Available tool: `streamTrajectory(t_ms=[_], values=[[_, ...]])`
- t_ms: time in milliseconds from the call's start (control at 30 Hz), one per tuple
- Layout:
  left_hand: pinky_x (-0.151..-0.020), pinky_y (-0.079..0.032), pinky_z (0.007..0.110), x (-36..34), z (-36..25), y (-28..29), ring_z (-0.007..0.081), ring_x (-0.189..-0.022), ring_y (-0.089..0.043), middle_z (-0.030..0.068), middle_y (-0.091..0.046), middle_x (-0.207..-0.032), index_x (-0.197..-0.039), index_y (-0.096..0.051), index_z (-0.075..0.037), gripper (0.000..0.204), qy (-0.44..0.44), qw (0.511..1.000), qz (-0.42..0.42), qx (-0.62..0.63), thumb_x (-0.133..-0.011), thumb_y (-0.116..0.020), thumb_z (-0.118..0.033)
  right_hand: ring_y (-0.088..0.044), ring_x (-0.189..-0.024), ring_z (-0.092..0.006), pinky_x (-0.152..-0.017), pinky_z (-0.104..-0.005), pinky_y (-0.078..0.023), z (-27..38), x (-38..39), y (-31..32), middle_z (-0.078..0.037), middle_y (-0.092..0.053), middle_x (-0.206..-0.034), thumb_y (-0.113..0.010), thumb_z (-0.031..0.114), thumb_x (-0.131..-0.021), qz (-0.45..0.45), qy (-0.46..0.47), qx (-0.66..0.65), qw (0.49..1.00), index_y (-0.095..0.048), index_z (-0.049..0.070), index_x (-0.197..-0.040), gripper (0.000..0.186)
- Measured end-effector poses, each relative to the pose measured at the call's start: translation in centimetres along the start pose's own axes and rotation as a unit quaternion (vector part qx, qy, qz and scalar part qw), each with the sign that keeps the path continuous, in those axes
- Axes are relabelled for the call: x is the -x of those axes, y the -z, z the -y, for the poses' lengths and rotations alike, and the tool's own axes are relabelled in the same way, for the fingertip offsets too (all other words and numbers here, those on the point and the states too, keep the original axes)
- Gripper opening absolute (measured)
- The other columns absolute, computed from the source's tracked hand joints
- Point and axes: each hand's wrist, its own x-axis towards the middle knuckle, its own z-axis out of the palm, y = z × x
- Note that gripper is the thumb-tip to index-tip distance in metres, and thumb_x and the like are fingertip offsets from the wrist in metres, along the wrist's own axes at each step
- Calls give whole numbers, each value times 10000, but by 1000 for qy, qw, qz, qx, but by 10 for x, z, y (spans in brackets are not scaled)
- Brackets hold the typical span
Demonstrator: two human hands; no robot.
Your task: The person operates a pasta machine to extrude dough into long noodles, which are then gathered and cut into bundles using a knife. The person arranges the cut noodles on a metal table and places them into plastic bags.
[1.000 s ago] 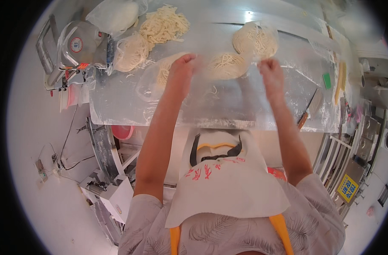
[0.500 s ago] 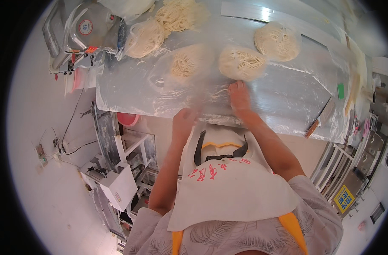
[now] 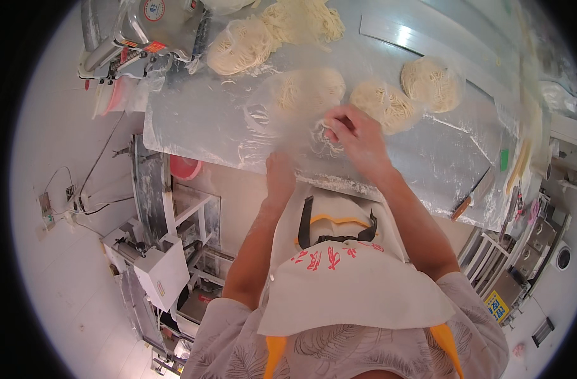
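My right hand [image 3: 361, 139] is over the near middle of the floury metal table [image 3: 194, 126], its fingers curled in a pinch. Thin whitish strands or folds show beneath the fingertips; what they hold is unclear. My left hand [image 3: 280, 174] is at the table's near edge, its fingers blurred by a smear in the picture. Just beyond the hands lies a hazy bag of noodles [image 3: 310, 88]. Beside my right hand is another bag of noodles [image 3: 383, 104], with a third noodle bag [image 3: 431, 82] farther right.
At the far left, a bagged noodle bundle [image 3: 240, 47] lies against a heap of noodles [image 3: 301, 19]. A metal machine [image 3: 152, 31] stands at the left corner. Toward the right end are a wooden-handled knife [image 3: 472, 197] and a green block [image 3: 504, 160]. A red basin [image 3: 185, 167] sits below the table.
My right hand has drawn back from the right-hand noodle bag and moved left, its fingers curling. My left hand stays near the table edge. The whole view has shifted slightly.
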Motion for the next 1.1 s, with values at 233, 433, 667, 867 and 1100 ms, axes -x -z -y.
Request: streamTrajectory(t_ms=[233, 433, 667, 867, 1100], values=[[-772, -503, 315, -7, -53, 66, 163, -791, -575, 57, -607, -868, -1014, -559, -42, 57, 234, 901, 87, 355, -1025, -614, -54, -668, -973, -195, -854, -374, -548, -11, -33, -16, -108, -696, -1221, -655, 180, -1020, -46, 54, 101, 992, -650, 85, -1316, 311], [-751, -497, 264, -27, -86, 106, 108, -820, -586, 24, -628, -897, -1048, -578, -44, 37, 219, 830, 149, 490, -1041, -612, -57, -634, -904, -136, -814, -306, -533, -43, 5, -17, -54, -706, -1075, -667, 196, -1040, 157, -94, -144, 973, -672, 22, -1315, 326], [-768, -512, 248, -26, -43, 108, 105, -863, -640, 38, -683, -936, -1110, -636, -26, 113, 242, 855, 71, 453, -1009, -669, -63, -619, -821, -135, -779, -304, -528, -23, -13, -24, -60, -697, -916, -696, 132, -1002, 49, -49, -83, 994, -701, -11, -1239, 277], [-979, -487, 370, -65, 23, 129, 246, -1178, -613, 148, -665, -1237, -1228, -656, 3, 353, 148, 978, -149, 13, -952, -751, -197, -566, -1179, -332, -1013, -435, -469, -12, -35, -17, -189, -616, -1259, -728, 150, -923, -211, 206, 277, 914, -616, 34, -1263, 376], [-834, -475, 265, -111, -34, 105, 96, -855, -612, 14, -698, -894, -1062, -706, 1, 281, 261, 888, -39, 376, -974, -756, -261, -551, -1176, -358, -1017, -492, -444, -50, -48, -26, -176, -634, -1219, -739, 173, -881, -248, 145, 378, 880, -621, 26, -1220, 388]])
